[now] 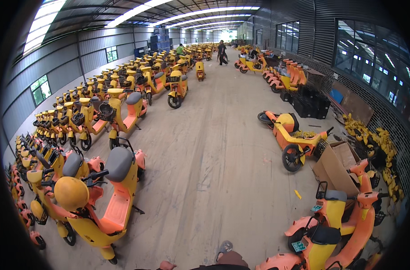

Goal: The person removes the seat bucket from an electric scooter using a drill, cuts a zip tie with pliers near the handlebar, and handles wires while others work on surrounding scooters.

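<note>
My left hand (167,265) barely enters at the lower edge, reddish and mostly cut off; I cannot make out its fingers or whether it holds anything. My right hand is not visible. My shoe (224,247) and some brown clothing (232,260) show at the bottom. To the left stands a yellow-and-pink scooter (117,211) with a grey seat, beside another carrying a yellow helmet (71,192). At the lower right are more scooters (322,249) with black and grey seats, close together.
A scooter (291,137) lies tipped over at right, near a cardboard box (331,164), black crates (311,105) and piled yellow parts (385,171) along the brick wall. Long rows of scooters (85,117) line the left. People (221,53) are farther down the concrete aisle (200,144).
</note>
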`<state>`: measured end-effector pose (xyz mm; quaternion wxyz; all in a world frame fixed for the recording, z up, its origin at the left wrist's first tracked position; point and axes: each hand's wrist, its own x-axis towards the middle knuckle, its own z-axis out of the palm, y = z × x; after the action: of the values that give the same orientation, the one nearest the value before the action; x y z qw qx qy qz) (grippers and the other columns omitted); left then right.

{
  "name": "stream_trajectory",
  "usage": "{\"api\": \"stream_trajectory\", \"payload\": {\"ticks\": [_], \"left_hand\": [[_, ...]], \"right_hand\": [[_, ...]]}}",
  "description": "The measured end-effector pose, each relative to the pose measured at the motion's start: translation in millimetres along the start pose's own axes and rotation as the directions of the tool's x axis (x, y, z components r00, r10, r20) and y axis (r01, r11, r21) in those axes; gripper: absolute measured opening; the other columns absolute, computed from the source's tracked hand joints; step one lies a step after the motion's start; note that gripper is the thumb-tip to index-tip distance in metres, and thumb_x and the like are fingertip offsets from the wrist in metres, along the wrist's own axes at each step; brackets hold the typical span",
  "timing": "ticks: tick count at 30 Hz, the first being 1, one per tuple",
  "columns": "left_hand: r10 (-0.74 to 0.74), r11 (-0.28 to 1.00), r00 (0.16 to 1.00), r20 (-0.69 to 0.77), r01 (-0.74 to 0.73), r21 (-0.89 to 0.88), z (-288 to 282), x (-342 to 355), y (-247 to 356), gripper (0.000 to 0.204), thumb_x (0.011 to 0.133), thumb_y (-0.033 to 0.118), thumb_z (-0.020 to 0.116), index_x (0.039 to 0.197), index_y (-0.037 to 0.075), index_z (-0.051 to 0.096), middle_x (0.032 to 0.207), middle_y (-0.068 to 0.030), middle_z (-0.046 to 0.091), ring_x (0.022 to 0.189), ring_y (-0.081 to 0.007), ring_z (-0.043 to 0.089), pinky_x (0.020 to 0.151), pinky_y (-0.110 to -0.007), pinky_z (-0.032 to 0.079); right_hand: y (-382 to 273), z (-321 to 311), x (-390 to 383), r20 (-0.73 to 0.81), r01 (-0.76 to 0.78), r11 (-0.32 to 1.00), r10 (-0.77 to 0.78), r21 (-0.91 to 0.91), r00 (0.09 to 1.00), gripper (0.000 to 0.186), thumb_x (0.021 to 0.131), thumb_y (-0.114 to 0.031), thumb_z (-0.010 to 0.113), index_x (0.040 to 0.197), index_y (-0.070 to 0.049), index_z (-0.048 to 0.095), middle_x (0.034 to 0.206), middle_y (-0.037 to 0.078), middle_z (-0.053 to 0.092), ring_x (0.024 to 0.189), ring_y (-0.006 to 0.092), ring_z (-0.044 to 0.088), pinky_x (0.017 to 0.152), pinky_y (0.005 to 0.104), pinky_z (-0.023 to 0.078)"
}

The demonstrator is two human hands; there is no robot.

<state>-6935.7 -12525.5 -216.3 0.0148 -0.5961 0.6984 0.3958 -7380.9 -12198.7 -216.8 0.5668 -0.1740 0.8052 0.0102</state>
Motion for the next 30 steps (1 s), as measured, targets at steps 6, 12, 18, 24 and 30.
{"api": "stream_trajectory", "payload": {"ticks": [6,12,18,24,30], "left_hand": [[-0.312,0.941,0.949,0.054,0.316,-0.119,-47.3,131.1,135.6,0.041,0.064,0.041,0.064,0.064,0.0,0.062,0.054,-0.0141,0.057,0.047,-0.0212,0.058,0.051,-0.031,0.049],[-0.179,0.979,0.984,-0.016,0.177,-0.098,-67.2,288.5,201.9,0.04,0.063,0.04,0.065,0.058,0.001,0.061,0.045,-0.0103,0.054,0.044,-0.021,0.057,0.05,-0.032,0.048],[0.449,0.888,0.884,-0.13,-0.426,0.176,-89.2,461.7,211.9,0.037,0.065,0.04,0.062,0.054,0.005,0.057,0.043,-0.0107,0.043,0.045,-0.0268,0.047,0.045,-0.038,0.038],[-0.266,0.956,0.96,-0.089,0.275,0.102,-170.0,622.1,312.1,0.043,0.056,0.043,0.065,0.069,0.003,0.063,0.071,-0.0152,0.061,0.07,-0.0289,0.059,0.065,-0.036,0.047],[-0.108,0.994,0.979,-0.17,0.106,-0.023,-228.8,774.6,418.8,0.038,0.057,0.04,0.066,0.061,0.003,0.061,0.062,-0.0162,0.058,0.061,-0.0307,0.057,0.06,-0.037,0.047]], "right_hand": [[-193.1,-218.5,144.0,-0.276,0.214,0.964,-0.252,-0.16,0.928,0.029,0.068,-0.033,0.049,0.072,-0.008,0.064,0.067,0.008,0.062,0.067,0.0168,0.059,0.066,0.0277,0.045],[-457.4,-420.2,111.6,-0.561,0.712,0.652,-0.499,0.26,0.661,0.023,0.079,-0.011,0.044,0.092,0.002,0.057,0.07,0.012,0.062,0.062,0.016,0.06,0.059,0.025,0.048],[-497.0,-457.2,204.2,-0.396,0.551,0.778,-0.423,0.303,0.815,0.022,0.08,-0.013,0.045,0.087,0.003,0.059,0.069,0.011,0.062,0.058,0.0142,0.059,0.053,0.0234,0.046],[-457.7,-457.5,276.0,-0.031,0.014,0.999,-0.015,-0.034,0.999,0.016,0.076,-0.016,0.051,0.079,-0.002,0.059,0.07,0.012,0.056,0.059,0.0218,0.055,0.051,0.0354,0.043],[-557.1,-550.2,330.5,0.009,-0.034,0.998,0.034,0.045,0.999,0.019,0.074,-0.021,0.052,0.078,-0.004,0.061,0.071,0.011,0.059,0.061,0.0208,0.057,0.055,0.0335,0.045]]}}
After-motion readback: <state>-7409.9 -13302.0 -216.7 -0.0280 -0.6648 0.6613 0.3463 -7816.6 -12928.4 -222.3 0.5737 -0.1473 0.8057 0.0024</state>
